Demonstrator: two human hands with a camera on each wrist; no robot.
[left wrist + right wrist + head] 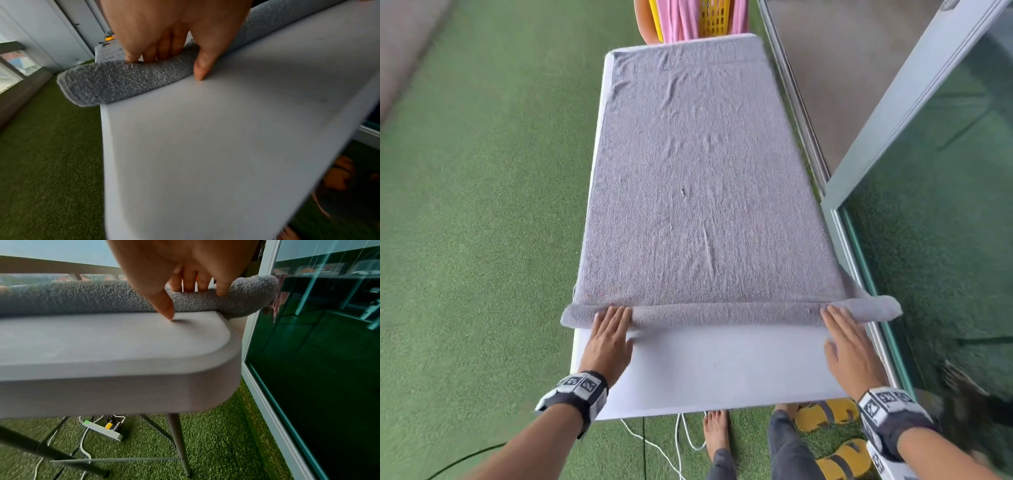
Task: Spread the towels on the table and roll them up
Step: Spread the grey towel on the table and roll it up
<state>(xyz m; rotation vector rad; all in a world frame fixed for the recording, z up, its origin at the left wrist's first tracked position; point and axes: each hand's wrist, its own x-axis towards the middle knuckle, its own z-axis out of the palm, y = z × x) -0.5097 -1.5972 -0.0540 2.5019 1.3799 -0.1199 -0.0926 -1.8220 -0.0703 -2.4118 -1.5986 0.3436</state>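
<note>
A grey towel [698,192] lies flat along the white table [722,370]. Its near end is wound into a thin roll [722,313] that overhangs both table sides. My left hand [613,322] presses on the left part of the roll [115,82] with nearly straight fingers and its thumb on the tabletop. At the right part of the roll [82,296], my right hand [840,323] presses the same way, thumb tip on the table. Neither hand wraps around the roll.
A yellow basket [714,17] draped with pink cloth [678,20] stands past the table's far end. A glass door [945,205] runs close along the right. Green turf [482,205] surrounds the table. A power strip [102,430], cables and yellow sandals [825,414] lie below.
</note>
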